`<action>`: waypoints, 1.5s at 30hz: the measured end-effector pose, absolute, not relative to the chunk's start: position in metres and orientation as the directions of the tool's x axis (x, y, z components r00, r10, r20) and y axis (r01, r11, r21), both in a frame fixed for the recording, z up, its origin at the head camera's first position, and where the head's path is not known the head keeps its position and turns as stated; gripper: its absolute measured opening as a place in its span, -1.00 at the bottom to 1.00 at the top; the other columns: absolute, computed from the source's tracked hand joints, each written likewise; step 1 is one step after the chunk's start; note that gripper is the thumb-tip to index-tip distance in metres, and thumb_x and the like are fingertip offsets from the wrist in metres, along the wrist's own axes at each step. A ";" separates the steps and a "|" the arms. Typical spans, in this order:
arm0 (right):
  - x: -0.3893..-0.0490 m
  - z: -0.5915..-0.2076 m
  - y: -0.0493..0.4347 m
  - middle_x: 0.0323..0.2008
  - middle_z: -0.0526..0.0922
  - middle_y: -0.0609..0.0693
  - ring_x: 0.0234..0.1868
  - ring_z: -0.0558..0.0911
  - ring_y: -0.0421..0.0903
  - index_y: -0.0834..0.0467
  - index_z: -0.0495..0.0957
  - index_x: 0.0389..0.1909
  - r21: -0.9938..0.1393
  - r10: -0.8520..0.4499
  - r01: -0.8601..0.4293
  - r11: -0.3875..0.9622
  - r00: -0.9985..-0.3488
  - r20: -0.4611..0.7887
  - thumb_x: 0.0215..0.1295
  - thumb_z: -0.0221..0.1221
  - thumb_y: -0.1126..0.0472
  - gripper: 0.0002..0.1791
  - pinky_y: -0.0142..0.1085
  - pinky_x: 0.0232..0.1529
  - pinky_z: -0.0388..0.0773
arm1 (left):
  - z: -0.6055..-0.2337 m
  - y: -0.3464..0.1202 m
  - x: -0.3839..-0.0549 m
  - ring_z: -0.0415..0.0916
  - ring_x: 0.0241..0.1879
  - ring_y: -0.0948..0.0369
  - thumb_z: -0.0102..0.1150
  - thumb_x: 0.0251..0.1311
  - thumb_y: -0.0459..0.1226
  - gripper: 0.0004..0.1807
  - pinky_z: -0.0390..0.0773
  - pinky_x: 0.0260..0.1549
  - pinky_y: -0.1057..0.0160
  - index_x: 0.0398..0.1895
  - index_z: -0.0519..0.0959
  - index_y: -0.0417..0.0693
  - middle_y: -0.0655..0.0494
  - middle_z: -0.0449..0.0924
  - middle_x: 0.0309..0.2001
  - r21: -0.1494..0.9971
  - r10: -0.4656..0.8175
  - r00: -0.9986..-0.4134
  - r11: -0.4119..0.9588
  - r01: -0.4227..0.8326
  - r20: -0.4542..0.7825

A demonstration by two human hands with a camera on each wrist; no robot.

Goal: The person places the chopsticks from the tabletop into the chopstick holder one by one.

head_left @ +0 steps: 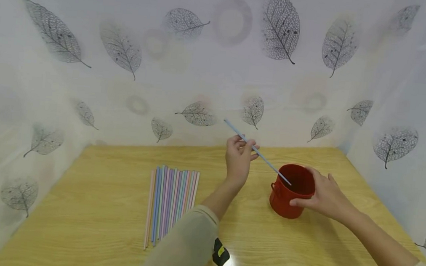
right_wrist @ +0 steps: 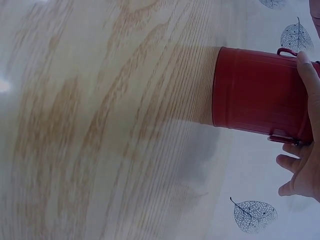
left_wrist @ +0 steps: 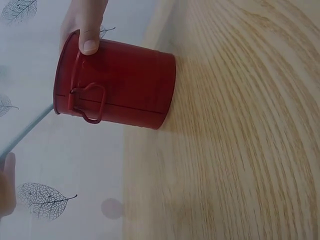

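My left hand [head_left: 238,162] pinches a thin light-blue stick [head_left: 267,162] between thumb and fingers. The stick slants down to the right, its lower end inside the mouth of a small red bucket [head_left: 286,203]. With its thumb on the near side and its fingers at the far rim, my right hand [head_left: 329,197] holds the bucket, which stands upright on the table. Small wire handles [left_wrist: 90,102] show on the bucket's sides. In the left wrist view, the stick enters at the bucket's rim. What lies deeper inside the bucket is hidden.
A row of several pastel sticks [head_left: 164,200] lies side by side on the wooden table [head_left: 96,207], their near ends partly covered by my left sleeve [head_left: 188,240]. A leaf-patterned curtain [head_left: 219,66] closes off the back and sides.
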State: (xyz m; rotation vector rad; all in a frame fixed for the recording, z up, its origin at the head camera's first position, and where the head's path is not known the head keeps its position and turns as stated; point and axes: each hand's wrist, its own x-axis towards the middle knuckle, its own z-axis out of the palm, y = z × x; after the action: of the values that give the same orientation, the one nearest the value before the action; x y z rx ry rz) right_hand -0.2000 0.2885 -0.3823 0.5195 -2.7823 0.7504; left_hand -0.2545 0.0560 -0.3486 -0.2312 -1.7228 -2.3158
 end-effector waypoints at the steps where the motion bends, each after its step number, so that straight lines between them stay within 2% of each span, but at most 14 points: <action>1: -0.200 -0.382 0.289 -0.01 0.57 0.29 0.08 0.47 0.31 0.40 0.20 0.22 -0.447 -0.278 -0.388 0.806 -0.915 0.292 -0.24 0.50 -0.14 0.10 0.52 0.19 -0.08 | -0.349 0.058 -0.254 0.61 -0.14 -0.09 0.05 0.32 -0.37 -0.66 0.71 -0.24 0.27 0.08 0.27 -0.33 -0.20 0.53 -0.14 0.918 -0.089 -0.956 -0.266 0.293 0.280; 7: -0.201 -0.382 0.289 -0.01 0.57 0.30 0.07 0.48 0.31 0.40 0.21 0.22 -0.445 -0.275 -0.387 0.808 -0.915 0.295 -0.24 0.50 -0.13 0.10 0.52 0.19 -0.07 | -0.353 0.067 -0.249 0.62 -0.20 0.01 0.13 0.26 -0.38 -0.72 0.72 -0.24 0.26 -0.03 0.41 -0.36 -0.16 0.55 -0.20 0.929 -0.022 -0.956 -0.229 0.290 0.293; 12: -0.202 -0.383 0.288 -0.01 0.57 0.30 0.06 0.47 0.33 0.42 0.20 0.22 -0.449 -0.277 -0.388 0.805 -0.915 0.294 -0.23 0.50 -0.13 0.10 0.52 0.18 -0.07 | -0.361 0.071 -0.248 0.63 -0.21 0.09 0.11 0.28 -0.36 -0.80 0.71 -0.23 0.28 -0.13 0.50 -0.35 -0.12 0.58 -0.22 0.944 0.040 -0.961 -0.201 0.262 0.275; 21: -0.202 -0.386 0.288 -0.05 0.59 0.29 0.02 0.52 0.30 0.42 0.20 0.21 -0.438 -0.281 -0.398 0.806 -0.909 0.308 -0.24 0.50 -0.13 0.10 0.50 0.18 -0.03 | -0.379 0.076 -0.244 0.62 -0.24 0.21 0.15 0.27 -0.28 -0.79 0.68 -0.23 0.38 -0.15 0.57 -0.26 0.01 0.62 -0.24 0.974 0.102 -0.972 -0.106 0.200 0.211; 30: -0.199 -0.387 0.287 -0.05 0.59 0.28 0.02 0.51 0.30 0.40 0.22 0.20 -0.463 -0.278 -0.397 0.792 -0.911 0.305 -0.24 0.51 -0.12 0.08 0.50 0.17 -0.03 | -0.384 0.069 -0.247 0.65 -0.22 0.13 0.14 0.27 -0.30 -0.75 0.71 -0.22 0.28 -0.09 0.56 -0.30 -0.04 0.62 -0.20 0.976 0.092 -0.978 -0.132 0.176 0.189; 36: -0.200 -0.385 0.287 -0.03 0.58 0.29 0.03 0.49 0.32 0.40 0.21 0.21 -0.467 -0.276 -0.393 0.792 -0.913 0.300 -0.24 0.50 -0.11 0.07 0.50 0.18 -0.05 | -0.382 0.060 -0.254 0.66 -0.22 0.10 0.16 0.24 -0.34 -0.78 0.71 -0.17 0.11 -0.09 0.57 -0.28 -0.08 0.63 -0.22 0.988 0.101 -0.991 -0.135 0.077 0.091; 45: -0.200 -0.385 0.288 -0.01 0.56 0.31 0.04 0.48 0.34 0.39 0.20 0.22 -0.475 -0.275 -0.389 0.789 -0.916 0.292 -0.22 0.50 -0.11 0.08 0.51 0.21 -0.10 | -0.389 0.034 -0.258 0.64 -0.16 0.09 0.13 0.27 -0.32 -0.75 0.71 -0.21 0.20 -0.05 0.55 -0.28 -0.08 0.61 -0.14 1.000 0.152 -0.988 -0.019 -0.024 -0.021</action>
State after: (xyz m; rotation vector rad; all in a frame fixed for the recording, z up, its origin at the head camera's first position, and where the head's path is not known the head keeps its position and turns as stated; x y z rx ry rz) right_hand -0.1995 0.2878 -0.3847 0.5203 -2.7720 0.8030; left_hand -0.2576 0.0339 -0.3889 -0.1501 -2.2826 -2.3296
